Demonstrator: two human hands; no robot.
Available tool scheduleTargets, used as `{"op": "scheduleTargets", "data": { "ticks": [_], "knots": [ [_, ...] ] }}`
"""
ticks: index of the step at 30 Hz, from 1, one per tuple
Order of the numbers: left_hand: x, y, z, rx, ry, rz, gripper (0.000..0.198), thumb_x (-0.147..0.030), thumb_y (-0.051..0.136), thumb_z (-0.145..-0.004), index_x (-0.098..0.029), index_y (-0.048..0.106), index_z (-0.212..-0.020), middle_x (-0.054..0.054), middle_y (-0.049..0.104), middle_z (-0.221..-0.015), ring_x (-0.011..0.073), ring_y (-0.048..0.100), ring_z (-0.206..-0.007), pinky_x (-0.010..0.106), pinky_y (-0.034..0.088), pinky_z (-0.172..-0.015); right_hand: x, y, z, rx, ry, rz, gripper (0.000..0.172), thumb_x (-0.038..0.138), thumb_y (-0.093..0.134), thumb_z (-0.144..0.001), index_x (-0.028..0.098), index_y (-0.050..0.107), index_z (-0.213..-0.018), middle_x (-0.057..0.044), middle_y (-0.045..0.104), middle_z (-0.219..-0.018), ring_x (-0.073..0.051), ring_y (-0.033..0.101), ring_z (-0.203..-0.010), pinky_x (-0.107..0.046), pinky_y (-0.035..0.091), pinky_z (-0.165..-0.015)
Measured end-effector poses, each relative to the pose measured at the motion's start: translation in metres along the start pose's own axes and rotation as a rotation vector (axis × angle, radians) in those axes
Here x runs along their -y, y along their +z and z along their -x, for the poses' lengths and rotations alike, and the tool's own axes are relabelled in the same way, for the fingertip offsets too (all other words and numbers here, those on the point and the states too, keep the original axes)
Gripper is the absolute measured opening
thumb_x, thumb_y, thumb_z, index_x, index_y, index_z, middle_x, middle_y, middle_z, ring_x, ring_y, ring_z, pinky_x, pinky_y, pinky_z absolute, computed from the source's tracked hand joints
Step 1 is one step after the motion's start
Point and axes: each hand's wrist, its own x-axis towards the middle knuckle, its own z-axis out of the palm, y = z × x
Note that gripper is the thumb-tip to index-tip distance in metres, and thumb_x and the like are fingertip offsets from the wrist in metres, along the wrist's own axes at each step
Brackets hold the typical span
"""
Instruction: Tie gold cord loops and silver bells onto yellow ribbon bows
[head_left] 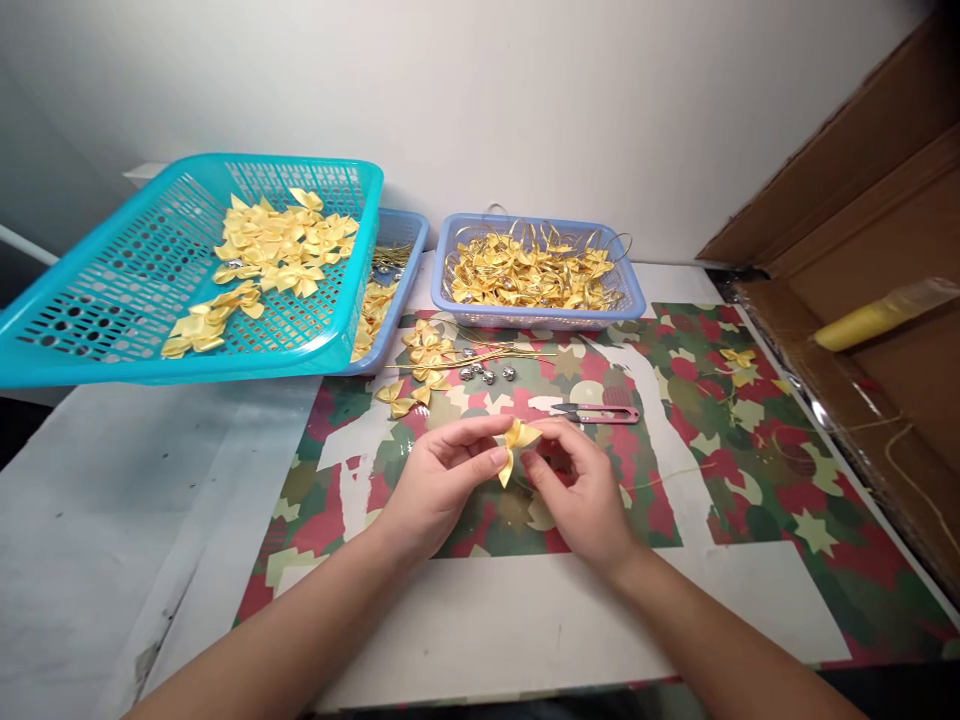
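Observation:
My left hand [435, 485] pinches a small yellow ribbon bow [517, 436] between thumb and fingers, above the patterned table cover. At the bow's right side, my right hand [581, 490] is closed, its thumb and fingertips against the ribbon. A thin gold cord [664, 478] trails out to the right from near this hand; its other end is hidden. Just beyond my hands lie pink-handled thread snips [604, 413], several small silver bells [488, 377], straight gold cords [495, 353] and loose yellow bows [427, 345].
A turquoise basket [360, 290] with yellow bows sits high at left, overlapping a blue basket [409, 270]. Another blue basket [540, 318] at the back holds bows with looped gold cords. Cardboard [840, 230] borders the right side, near another loose bow [739, 357] and a yellow roll [862, 318].

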Motion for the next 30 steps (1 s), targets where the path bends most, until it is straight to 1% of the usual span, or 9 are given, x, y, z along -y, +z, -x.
{"op": "scheduleTargets", "data": {
  "ticks": [3, 6, 11, 16, 21, 24, 26, 28, 30],
  "knots": [
    [-0.0007, 0.0012, 0.0006, 0.007, -0.007, 0.015, 0.026, -0.023, 0.085, -0.064, -0.022, 0.079, -0.089, 0.002, 0.072, -0.077, 0.0132, 0.063, -0.072, 0.024, 0.049, -0.071, 0.0009, -0.0013, -0.0009, 0.073, -0.028, 0.053, 0.014, 0.022, 0.052, -0.092, 0.021, 0.065, -0.084, -0.002, 0.062, -0.077, -0.016, 0.055, -0.072, -0.027, 0.043, -0.063],
    [0.0010, 0.0002, 0.0006, 0.025, -0.010, -0.003, 0.026, -0.025, 0.084, -0.065, -0.021, 0.079, -0.090, 0.002, 0.072, -0.075, 0.0138, 0.062, -0.072, 0.025, 0.049, -0.070, 0.0023, -0.0007, -0.0010, 0.086, -0.093, 0.090, 0.016, 0.018, 0.052, -0.091, 0.021, 0.063, -0.081, 0.000, 0.060, -0.072, -0.015, 0.053, -0.068, -0.027, 0.040, -0.062],
    [0.0035, -0.0034, 0.0006, 0.051, -0.007, -0.081, 0.026, -0.024, 0.081, -0.070, -0.020, 0.078, -0.095, 0.003, 0.071, -0.077, 0.0139, 0.062, -0.074, 0.025, 0.049, -0.071, 0.0020, 0.0011, 0.0002, 0.084, -0.121, 0.109, 0.016, 0.015, 0.052, -0.090, 0.021, 0.064, -0.080, 0.000, 0.058, -0.070, -0.014, 0.052, -0.066, -0.026, 0.040, -0.061],
    [0.0045, -0.0036, 0.0004, 0.091, -0.010, -0.097, 0.025, -0.024, 0.080, -0.071, -0.020, 0.078, -0.095, 0.001, 0.066, -0.071, 0.0098, 0.058, -0.067, 0.021, 0.049, -0.066, 0.0009, 0.0009, 0.0011, 0.071, -0.162, 0.109, 0.018, 0.013, 0.050, -0.090, 0.021, 0.063, -0.080, 0.000, 0.058, -0.072, -0.014, 0.051, -0.067, -0.027, 0.040, -0.062],
    [0.0050, -0.0033, -0.0018, 0.077, 0.001, -0.139, 0.026, -0.024, 0.079, -0.072, -0.020, 0.077, -0.097, 0.000, 0.065, -0.069, 0.0092, 0.057, -0.066, 0.019, 0.049, -0.063, 0.0027, 0.0004, 0.0014, 0.031, -0.167, 0.126, 0.019, 0.013, 0.051, -0.090, 0.020, 0.060, -0.075, 0.001, 0.057, -0.069, -0.014, 0.050, -0.066, -0.027, 0.040, -0.061],
    [0.0027, -0.0032, -0.0016, 0.053, 0.072, -0.204, 0.023, -0.022, 0.077, -0.075, -0.023, 0.077, -0.098, -0.001, 0.067, -0.071, 0.0080, 0.057, -0.065, 0.017, 0.049, -0.063, 0.0046, -0.0026, 0.0013, -0.098, -0.206, 0.123, 0.013, 0.012, 0.054, -0.089, 0.022, 0.062, -0.090, -0.001, 0.062, -0.082, -0.016, 0.056, -0.078, -0.029, 0.045, -0.068],
    [0.0003, -0.0025, -0.0002, 0.028, 0.160, -0.286, 0.021, -0.019, 0.075, -0.076, -0.023, 0.077, -0.097, 0.000, 0.069, -0.079, 0.0075, 0.058, -0.066, 0.017, 0.050, -0.062, 0.0057, -0.0055, 0.0009, -0.187, -0.299, 0.154, 0.018, 0.011, 0.058, -0.086, 0.023, 0.063, -0.099, -0.003, 0.062, -0.090, -0.018, 0.057, -0.087, -0.032, 0.047, -0.075],
    [-0.0021, -0.0014, 0.0017, 0.035, 0.243, -0.388, 0.020, -0.018, 0.072, -0.079, -0.023, 0.076, -0.097, 0.002, 0.071, -0.089, 0.0091, 0.061, -0.071, 0.018, 0.052, -0.065, 0.0065, -0.0073, 0.0002, -0.190, -0.393, 0.222, 0.022, 0.009, 0.061, -0.084, 0.023, 0.065, -0.099, -0.004, 0.060, -0.092, -0.019, 0.056, -0.088, -0.034, 0.047, -0.076],
    [-0.0039, -0.0006, 0.0033, 0.072, 0.312, -0.477, 0.020, -0.017, 0.069, -0.081, -0.023, 0.076, -0.099, 0.004, 0.072, -0.095, 0.0129, 0.065, -0.080, 0.021, 0.054, -0.069, 0.0072, -0.0074, -0.0008, -0.139, -0.440, 0.289, 0.021, 0.008, 0.063, -0.083, 0.023, 0.068, -0.097, -0.004, 0.059, -0.090, -0.019, 0.054, -0.085, -0.034, 0.047, -0.073]
  ]
}}
